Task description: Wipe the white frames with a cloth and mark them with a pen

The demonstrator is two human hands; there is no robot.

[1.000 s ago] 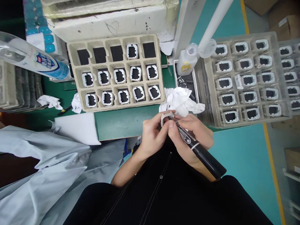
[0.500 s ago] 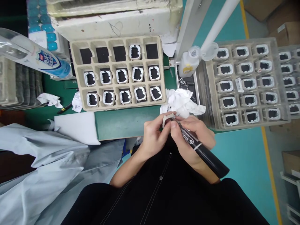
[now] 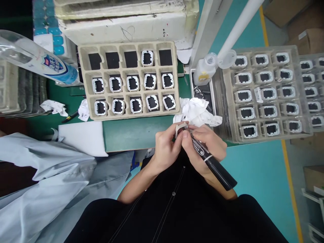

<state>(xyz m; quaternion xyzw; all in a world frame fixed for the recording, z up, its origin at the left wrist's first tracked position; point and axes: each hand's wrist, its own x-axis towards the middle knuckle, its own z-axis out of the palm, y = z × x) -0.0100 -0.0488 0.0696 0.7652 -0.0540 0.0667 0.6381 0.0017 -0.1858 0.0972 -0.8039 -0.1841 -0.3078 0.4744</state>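
Observation:
My left hand (image 3: pixel 165 145) is closed on a small whitish frame-shaped part (image 3: pixel 181 127), held just past the table's front edge. In my right hand (image 3: pixel 206 145) is a black marker pen (image 3: pixel 215 168), slanting down to the right. Its writing end points at the part, but the tip is hidden by my fingers. Beyond my hands lies crumpled white paper (image 3: pixel 194 109). A beige compartment tray (image 3: pixel 131 116) holds several similar white frames (image 3: pixel 136 105), and several of its back pockets show only their dark bottoms.
On the right stand stacked clear trays (image 3: pixel 229 135) with more frames. A squeeze bottle (image 3: pixel 202 69) stands in a small box (image 3: pixel 214 98). At left are a large plastic bottle (image 3: pixel 58 69), a white foam sheet (image 3: pixel 82 138) and a co-worker's grey-blue sleeve (image 3: pixel 45 155).
The marker pen's back end has swung slightly to the left, and my right hand has shifted a little left with it. My left hand keeps hold of the part.

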